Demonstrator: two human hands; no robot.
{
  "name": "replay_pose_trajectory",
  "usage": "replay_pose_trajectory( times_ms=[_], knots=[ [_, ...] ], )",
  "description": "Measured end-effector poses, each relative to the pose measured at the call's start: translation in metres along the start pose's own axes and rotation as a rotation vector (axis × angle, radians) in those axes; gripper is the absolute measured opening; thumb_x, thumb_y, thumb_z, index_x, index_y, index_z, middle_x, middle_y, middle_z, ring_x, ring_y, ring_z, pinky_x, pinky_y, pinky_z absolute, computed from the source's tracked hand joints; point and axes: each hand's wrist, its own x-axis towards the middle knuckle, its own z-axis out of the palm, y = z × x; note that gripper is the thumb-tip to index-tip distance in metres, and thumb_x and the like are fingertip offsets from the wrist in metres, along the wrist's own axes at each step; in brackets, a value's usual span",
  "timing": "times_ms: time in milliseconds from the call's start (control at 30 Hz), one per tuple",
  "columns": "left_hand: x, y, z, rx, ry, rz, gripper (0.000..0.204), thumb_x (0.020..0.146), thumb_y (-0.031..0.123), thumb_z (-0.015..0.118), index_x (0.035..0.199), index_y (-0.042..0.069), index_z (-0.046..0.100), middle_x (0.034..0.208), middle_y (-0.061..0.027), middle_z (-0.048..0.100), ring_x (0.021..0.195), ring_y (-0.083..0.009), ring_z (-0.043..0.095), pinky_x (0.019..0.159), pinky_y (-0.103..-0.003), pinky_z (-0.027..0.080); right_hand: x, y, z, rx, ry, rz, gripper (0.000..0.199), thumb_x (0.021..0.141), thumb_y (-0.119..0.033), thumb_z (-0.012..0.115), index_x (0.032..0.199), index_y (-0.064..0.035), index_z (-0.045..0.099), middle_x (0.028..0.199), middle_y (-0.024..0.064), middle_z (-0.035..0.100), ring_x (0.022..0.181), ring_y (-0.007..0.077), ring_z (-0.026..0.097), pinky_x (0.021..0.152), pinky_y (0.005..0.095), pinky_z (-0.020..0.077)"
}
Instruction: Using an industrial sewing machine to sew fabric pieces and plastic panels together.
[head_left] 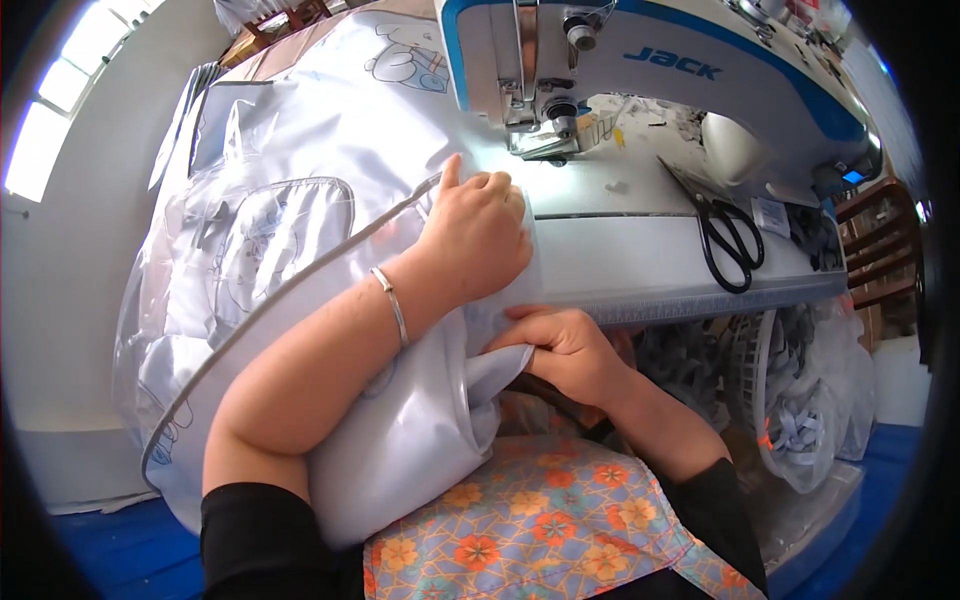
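A large piece of shiny white fabric [390, 430] spreads over the table and hangs down across my lap. Grey piping [290, 285] edges it in a long curve that runs up to my left hand. With its fingers curled, my left hand [475, 235] grips the fabric just in front of the sewing machine's needle area; what lies under the palm is hidden. Lower and to the right, my right hand [568, 352] pinches a fold of the same fabric at the table's front edge. The white and blue sewing machine [650, 100] stands ahead, its presser foot [545, 145] lit and apart from both hands.
Black-handled scissors [732, 235] lie on the machine bed at the right. A ruler strip [690, 303] runs along the table's front edge. Below on the right stands a plastic basket [748, 370] with scraps in a clear bag. A wooden chair [885, 240] is beyond.
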Motion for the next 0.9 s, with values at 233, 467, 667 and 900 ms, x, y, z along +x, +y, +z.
replay_pose_trajectory(
  times_ms=[233, 467, 667, 900],
  knots=[
    [0.005, -0.006, 0.007, -0.236, 0.174, -0.107, 0.018, 0.078, 0.014, 0.064, 0.092, 0.003, 0.068, 0.099, -0.0142, 0.066, 0.102, -0.0348, 0.064, 0.104, -0.054, 0.043, -0.035, 0.004, -0.044, -0.303, 0.143, -0.275, 0.017, 0.091, -0.001, 0.064, 0.106, -0.0035, 0.072, 0.104, 0.0094, 0.074, 0.101, 0.0239, 0.069, 0.095, 0.0390, 0.0510],
    [0.012, -0.002, 0.003, -0.288, 0.173, -0.124, 0.024, 0.085, 0.011, 0.061, 0.105, 0.002, 0.070, 0.111, -0.0110, 0.068, 0.107, -0.0316, 0.064, 0.110, -0.050, 0.040, -0.194, 0.005, -0.246, -0.972, 1.619, 0.154, 0.018, 0.091, -0.003, 0.067, 0.108, -0.0065, 0.070, 0.101, 0.0056, 0.071, 0.089, 0.0175, 0.067, 0.080, 0.0313, 0.0524],
    [0.009, -0.003, 0.006, -0.218, 0.186, -0.087, 0.024, 0.086, 0.006, 0.061, 0.108, 0.001, 0.068, 0.113, -0.0137, 0.067, 0.106, -0.0353, 0.063, 0.105, -0.045, 0.044, -0.182, 0.009, -0.278, -1.564, 1.384, 0.308, 0.015, 0.087, -0.007, 0.067, 0.100, -0.0080, 0.071, 0.101, 0.0095, 0.068, 0.092, 0.0304, 0.068, 0.082, 0.0377, 0.0538],
    [-0.001, 0.010, -0.002, -0.324, 0.226, -0.061, 0.030, 0.085, 0.001, 0.062, 0.114, 0.002, 0.069, 0.122, -0.0127, 0.066, 0.115, -0.0336, 0.063, 0.114, -0.047, 0.038, -0.143, -0.044, -0.225, -1.287, 1.385, -0.144, 0.011, 0.092, -0.003, 0.063, 0.103, -0.0034, 0.067, 0.085, 0.0099, 0.068, 0.071, 0.0171, 0.065, 0.067, 0.0286, 0.0507]
  ],
)
